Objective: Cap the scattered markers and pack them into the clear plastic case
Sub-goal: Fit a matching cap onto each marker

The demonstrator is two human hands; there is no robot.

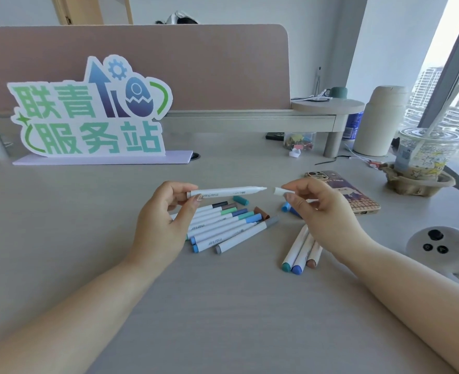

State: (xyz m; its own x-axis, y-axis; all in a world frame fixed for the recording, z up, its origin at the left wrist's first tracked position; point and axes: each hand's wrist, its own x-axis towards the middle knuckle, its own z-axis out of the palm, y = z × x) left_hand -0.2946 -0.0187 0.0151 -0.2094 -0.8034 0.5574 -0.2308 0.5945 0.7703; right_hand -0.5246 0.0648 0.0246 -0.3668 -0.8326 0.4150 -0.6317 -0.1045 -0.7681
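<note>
My left hand (166,211) pinches an uncapped white marker (228,191) by its rear end, tip pointing right. My right hand (317,206) pinches a white cap (280,190) a short gap from that tip. Below the held marker lies a row of several capped markers (231,225) side by side on the desk. Three markers (301,251) lie under my right wrist. Loose caps lie nearby: a teal cap (240,200), a brown cap (261,212) and a blue cap (285,207). No clear plastic case shows in view.
A phone (350,195) lies behind my right hand. A drink cup with straw in a cardboard holder (422,157) and a beige flask (379,120) stand at the right. A white controller (439,247) sits at the right edge; a standing sign (93,112) at the back left.
</note>
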